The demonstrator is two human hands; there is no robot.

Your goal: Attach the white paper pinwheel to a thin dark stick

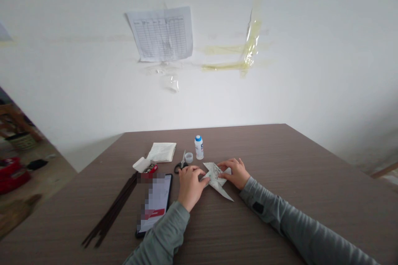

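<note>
Folded paper (214, 177) on table (267, 149), nearer than bottle (199, 150), btwn hands. L hand (190, 184): thumb & index almost together, pinching its L side. R hand (236, 173): fingers bent, small gap, gripping R side. Paper's print too small to read; ditto bottle label, wall sheet's (161, 35) grid. Phone (157, 203) partly pixelated. Scissors (177, 169) partly behind L hand.

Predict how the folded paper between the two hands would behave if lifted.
The folded paper is likely light, being thin printed sheet. Its long narrow point may flop or bend, since it juts out. The middle, where folds seem to overlap, is probably stiffer.
</note>
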